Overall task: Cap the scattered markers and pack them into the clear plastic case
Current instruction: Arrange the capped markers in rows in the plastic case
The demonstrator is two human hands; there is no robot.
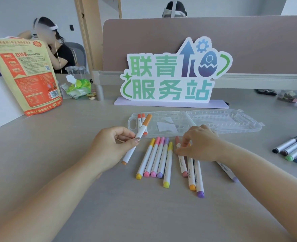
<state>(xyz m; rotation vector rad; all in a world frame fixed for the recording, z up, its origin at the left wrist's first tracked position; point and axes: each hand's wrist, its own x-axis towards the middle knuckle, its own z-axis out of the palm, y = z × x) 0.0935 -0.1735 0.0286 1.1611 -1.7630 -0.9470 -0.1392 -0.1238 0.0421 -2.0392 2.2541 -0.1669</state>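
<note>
Packing has barely begun: the open case [223, 119] holds only 2 markers [140, 120] at its left end. The left hand [112, 145] pinches a capped orange marker [140, 135], tip raised over that end. The right hand [202, 142], fingers curled, appears to pinch a red marker [182, 165] among 4 loose ones, while 5 pastels [157, 158] and a dark set [294, 149] wait on the worktop [109, 206], seemingly all capped.
</note>
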